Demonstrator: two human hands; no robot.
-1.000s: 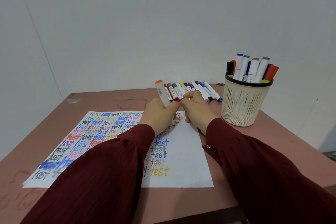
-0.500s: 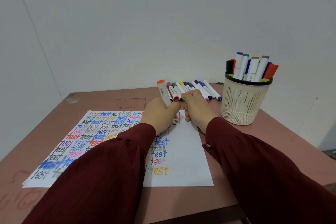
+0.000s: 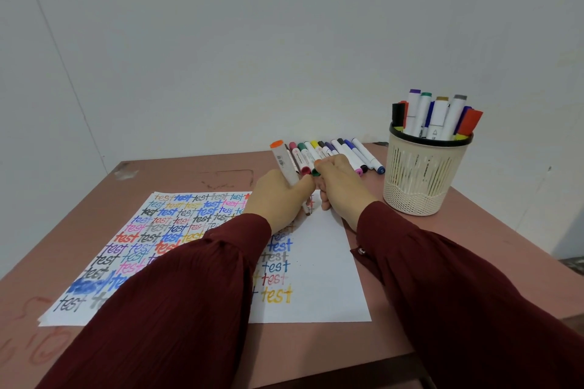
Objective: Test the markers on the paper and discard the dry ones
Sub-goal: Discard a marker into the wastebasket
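**Marker tip half hidden between two hands**

The left hand (image 3: pixel 278 196) has its fingers clamped on an orange-capped marker (image 3: pixel 282 159), whose tip on the paper (image 3: pixel 325 262) is barely visible. The right hand (image 3: pixel 341 189) curls around a small orange cap (image 3: pixel 317 162). Sleeves (image 3: pixel 189 309) cover much of the writing. The paper's right strip is bare. A row of markers (image 3: pixel 350 153) lies just behind the hands, and a pen holder (image 3: pixel 420 180) stands to the right on the worktop (image 3: pixel 316 350).

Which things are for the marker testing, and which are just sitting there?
Job: orange marker in left hand; orange cap in right hand; test paper; row of markers; upright markers in pen holder.
Lying about: table; red scribbles on it.
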